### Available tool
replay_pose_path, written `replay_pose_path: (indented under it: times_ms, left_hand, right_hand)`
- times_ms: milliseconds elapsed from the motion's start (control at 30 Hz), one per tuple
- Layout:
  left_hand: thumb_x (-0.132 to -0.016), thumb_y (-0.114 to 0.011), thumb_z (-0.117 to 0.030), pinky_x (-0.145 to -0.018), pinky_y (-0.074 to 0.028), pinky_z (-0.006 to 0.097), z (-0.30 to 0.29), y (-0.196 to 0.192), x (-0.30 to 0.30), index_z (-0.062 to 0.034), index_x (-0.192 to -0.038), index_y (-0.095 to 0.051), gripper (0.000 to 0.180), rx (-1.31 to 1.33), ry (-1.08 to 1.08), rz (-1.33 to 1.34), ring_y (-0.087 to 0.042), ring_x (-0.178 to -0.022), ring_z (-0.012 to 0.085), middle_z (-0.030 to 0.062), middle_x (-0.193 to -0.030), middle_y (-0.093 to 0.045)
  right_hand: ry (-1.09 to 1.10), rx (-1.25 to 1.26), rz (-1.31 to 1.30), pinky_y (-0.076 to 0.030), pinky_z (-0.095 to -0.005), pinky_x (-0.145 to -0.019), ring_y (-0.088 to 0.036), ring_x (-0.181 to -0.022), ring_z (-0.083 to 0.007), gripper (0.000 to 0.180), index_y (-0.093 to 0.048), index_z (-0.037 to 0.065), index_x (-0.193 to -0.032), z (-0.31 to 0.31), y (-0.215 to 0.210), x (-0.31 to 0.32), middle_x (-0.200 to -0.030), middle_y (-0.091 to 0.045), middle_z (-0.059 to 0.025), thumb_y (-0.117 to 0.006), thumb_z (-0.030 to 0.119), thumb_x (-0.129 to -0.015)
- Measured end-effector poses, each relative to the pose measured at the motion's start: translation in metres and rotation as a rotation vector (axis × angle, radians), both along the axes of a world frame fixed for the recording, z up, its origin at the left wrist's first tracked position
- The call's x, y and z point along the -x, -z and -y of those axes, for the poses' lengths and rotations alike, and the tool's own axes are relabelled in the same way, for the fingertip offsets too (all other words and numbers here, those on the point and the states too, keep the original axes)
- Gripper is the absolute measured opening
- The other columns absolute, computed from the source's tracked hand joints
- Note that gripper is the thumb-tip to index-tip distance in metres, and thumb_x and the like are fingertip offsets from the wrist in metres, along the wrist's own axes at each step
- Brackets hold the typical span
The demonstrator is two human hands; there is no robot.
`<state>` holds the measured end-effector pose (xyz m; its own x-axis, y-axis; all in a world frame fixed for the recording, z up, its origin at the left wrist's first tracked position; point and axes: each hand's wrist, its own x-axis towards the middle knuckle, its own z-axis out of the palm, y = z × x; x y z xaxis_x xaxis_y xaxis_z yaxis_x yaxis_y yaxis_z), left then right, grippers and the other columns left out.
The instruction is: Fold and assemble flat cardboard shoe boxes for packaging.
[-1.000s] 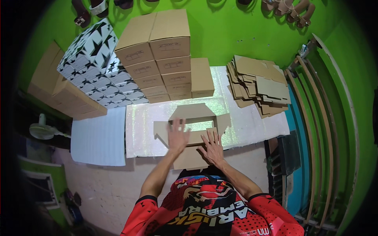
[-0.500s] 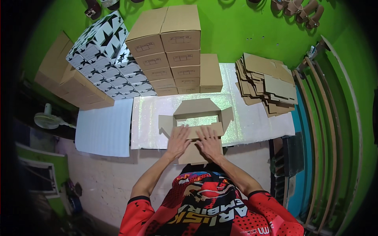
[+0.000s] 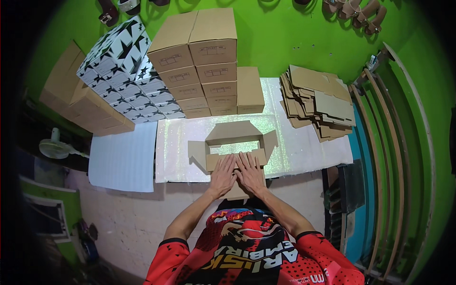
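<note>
A brown cardboard box (image 3: 231,129), partly folded, lies at the front edge of the table with its flaps spread out at the far side and both ends. Through its middle the shiny tabletop shows. My left hand (image 3: 223,175) rests flat on the near panel of the box, fingers stretched forward. Right beside it my right hand (image 3: 250,173) lies flat on the same panel, also with fingers extended. The two hands almost touch. A near flap, partly hidden under my hands and wrists, hangs toward my body.
Brown boxes (image 3: 213,53) are stacked at the back, beside white boxes with black stars (image 3: 124,71). Flattened cardboard (image 3: 332,108) is piled at the back right. A white foam sheet (image 3: 122,159) lies on the left, near a fan (image 3: 53,148). Wooden rails (image 3: 387,156) stand on the right.
Both hands have slid toward each other along the near panel and now lie side by side. The view has shifted slightly.
</note>
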<state>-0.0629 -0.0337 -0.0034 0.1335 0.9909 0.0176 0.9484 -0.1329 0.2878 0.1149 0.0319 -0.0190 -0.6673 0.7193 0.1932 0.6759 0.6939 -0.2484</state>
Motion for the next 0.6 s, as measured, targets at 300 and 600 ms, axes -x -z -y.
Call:
replay_pose_path:
  times_ms: [300, 600]
  left_hand:
    - [-0.101, -0.059, -0.051, -0.132, -0.014, 0.051, 0.007, 0.001, 0.027, -0.0027, -0.167, -0.025, 0.088, -0.019, -0.091, 0.019, -0.022, -0.162, 0.0293, 0.0145, -0.173, -0.028]
    - [-0.099, -0.056, -0.060, -0.132, -0.007, 0.055, -0.055, -0.009, -0.024, -0.0058, -0.168, -0.023, 0.094, -0.058, 0.011, 0.060, -0.018, -0.163, 0.0277, 0.0127, -0.175, -0.024]
  right_hand:
    - [0.033, 0.012, 0.042, -0.015, -0.0627, -0.128, -0.026, -0.159, -0.0364, 0.075, -0.037, 0.011, -0.164, -0.016, -0.013, -0.083, -0.173, -0.031, -0.0101, -0.058, 0.050, -0.104]
    - [0.352, 0.295, -0.340, -0.008, -0.0568, -0.130, -0.014, -0.162, -0.0415, 0.092, -0.016, -0.005, -0.166, -0.034, -0.018, -0.065, -0.174, -0.017, -0.0256, -0.057, 0.049, -0.104]
